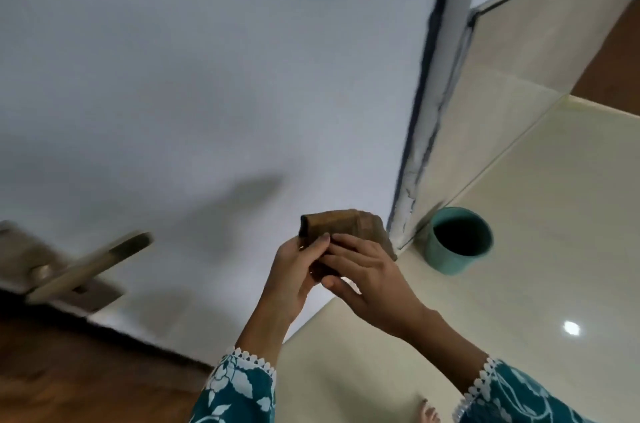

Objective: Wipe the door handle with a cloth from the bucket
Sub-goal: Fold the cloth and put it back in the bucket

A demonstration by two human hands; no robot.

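A folded brown cloth (349,226) is held up in front of the white wall by both hands. My left hand (298,270) grips its lower left side with the thumb on top. My right hand (363,277) lies over its lower right part, fingers pressed on the fabric. The brass door handle (93,265), a lever on a metal plate, sticks out at the far left, well apart from the cloth and blurred. The teal bucket (459,240) stands on the floor by the wall corner, right of the hands; its inside looks dark.
The wooden door (69,370) fills the lower left. A white wall (207,76) spans the view, ending at a cracked dark-edged corner (419,145). Glossy cream floor tiles (536,214) lie to the right. A bare foot (429,414) shows at the bottom edge.
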